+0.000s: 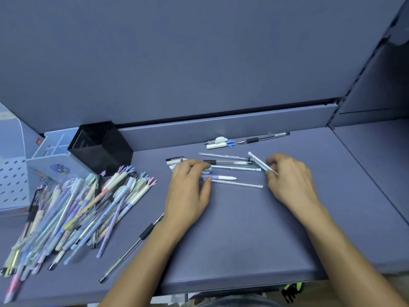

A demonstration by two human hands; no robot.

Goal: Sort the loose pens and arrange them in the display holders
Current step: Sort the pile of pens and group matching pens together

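While the right hand (290,180) pinches 1 clear pen (257,161) and the left hand (188,187) rests relaxed-fingered on the small row of pens (232,168) on the shelf (243,229), sorting seems underway, and next that pen likely needs laying parallel among its matches.

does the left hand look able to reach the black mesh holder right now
Probably yes: the left hand only rests on the loose pens, gripping nothing, and bare shelf lies between it and the black mesh holder.
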